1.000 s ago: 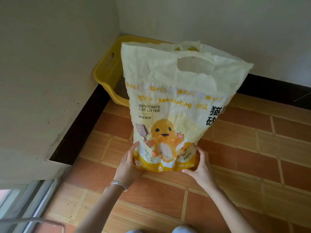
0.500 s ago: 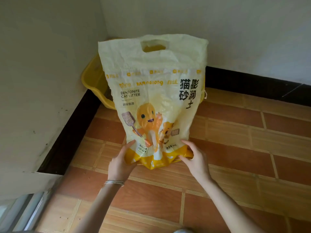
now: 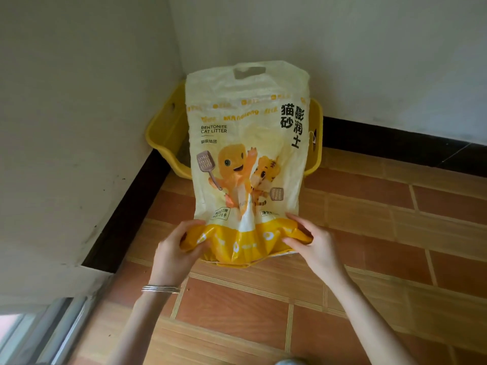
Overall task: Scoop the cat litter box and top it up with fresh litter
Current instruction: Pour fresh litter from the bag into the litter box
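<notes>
A pale yellow bag of bentonite cat litter [image 3: 245,143] is held up in front of me, its handle end pointing away over the yellow litter box [image 3: 163,133] in the room's corner. My left hand [image 3: 174,251] grips the bag's orange bottom edge at the left. My right hand [image 3: 313,246] pinches the same edge at the right. The bag hides most of the box; only its left rim and its right rim show. The litter inside the box is mostly hidden.
White walls [image 3: 79,101] with a black skirting board [image 3: 126,217] close in the corner on the left and behind. The floor [image 3: 369,246] is orange-brown tile. A window frame [image 3: 39,333] sits at the lower left.
The bag's bottom has been raised and bunched up. Both hands moved from flat against the bag's lower sides to gripping its orange bottom edge. The view shifted so the box's right rim now shows.
</notes>
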